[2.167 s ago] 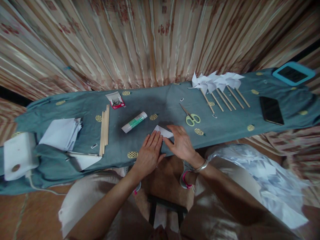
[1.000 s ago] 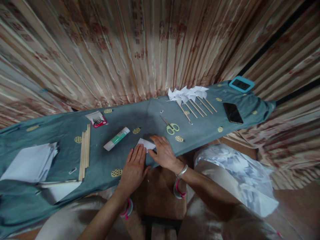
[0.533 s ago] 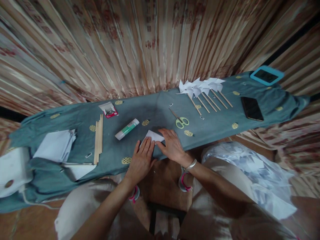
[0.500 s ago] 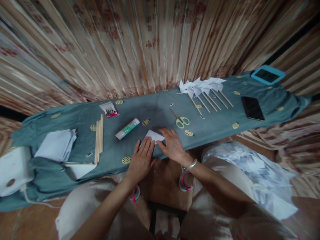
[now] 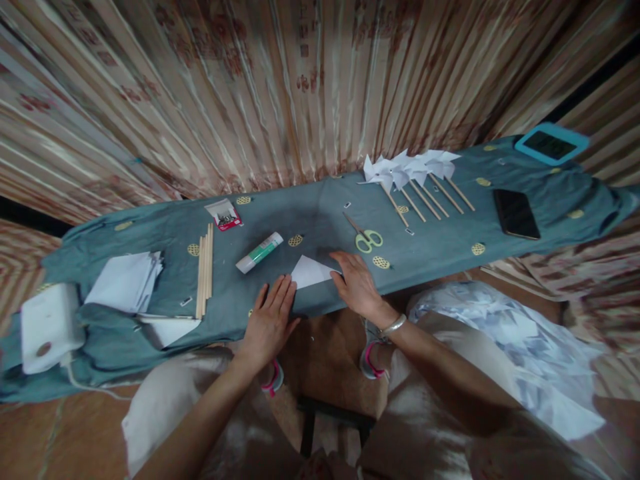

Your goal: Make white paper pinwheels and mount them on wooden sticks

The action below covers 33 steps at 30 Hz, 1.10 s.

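- Paper (image 5: pixel 311 272), white and tapering rightward, is laid on the green cloth (image 5: pixel 320 217) between the two hands.
- Slippage or a skewed edge could be caused, it is judged, if the sheet were pressed unevenly from its ends.
- Left hand (image 5: pixel 266 327): fingers are stretched out, held close together, thumb apart; the paper's left edge is met by the fingertips.
- Right hand (image 5: pixel 359 287): thumb and forefinger are slightly parted at the narrow tip; whether it is pinched cannot be told.
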### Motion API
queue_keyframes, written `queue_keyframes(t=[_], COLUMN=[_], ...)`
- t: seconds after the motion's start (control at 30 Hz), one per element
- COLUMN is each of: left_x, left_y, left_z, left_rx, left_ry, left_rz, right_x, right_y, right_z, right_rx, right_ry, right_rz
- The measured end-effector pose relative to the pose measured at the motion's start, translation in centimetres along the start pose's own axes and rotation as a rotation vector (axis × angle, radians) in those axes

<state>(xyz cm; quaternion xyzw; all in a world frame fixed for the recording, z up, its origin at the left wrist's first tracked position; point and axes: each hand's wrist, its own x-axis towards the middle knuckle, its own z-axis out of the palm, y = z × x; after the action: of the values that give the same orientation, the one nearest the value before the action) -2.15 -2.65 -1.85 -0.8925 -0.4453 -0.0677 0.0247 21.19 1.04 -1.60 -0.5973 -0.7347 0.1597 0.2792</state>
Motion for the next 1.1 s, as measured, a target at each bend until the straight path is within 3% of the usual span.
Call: queue_keyframes(t=[0.37,0.57,0.7,0.8,1.1], left_x=[-3.1,-2.0,0.0,0.8,-0.7], left_y=[-1.9,0.1,2.2,2.9,1.9], left_z=[0.0,-0.1,0.2,0.7,0.7], left_rx=[-0.046,-0.112,-0.113,-0.101,-0.063], left_ry=[0.076,0.195,0.101,0.013,-0.012], left_rz=[-0.018,-0.149,0.0,0.025,0.007], right_x=[-0.2,-0.1,-0.1,-0.2,-0.1], right_y=[0.8,0.2,-0.9,-1.4,-0.2], right_z=[0.1,0.2,0.7,1.0,0.8], right_rx=[-0.018,-0.022,-0.067,-0.096,-0.029], right_ry=[0.028,0.038,0.015,-0.017,-0.01], right_rz=[-0.055,-0.043,-0.019,-0.016,0.026])
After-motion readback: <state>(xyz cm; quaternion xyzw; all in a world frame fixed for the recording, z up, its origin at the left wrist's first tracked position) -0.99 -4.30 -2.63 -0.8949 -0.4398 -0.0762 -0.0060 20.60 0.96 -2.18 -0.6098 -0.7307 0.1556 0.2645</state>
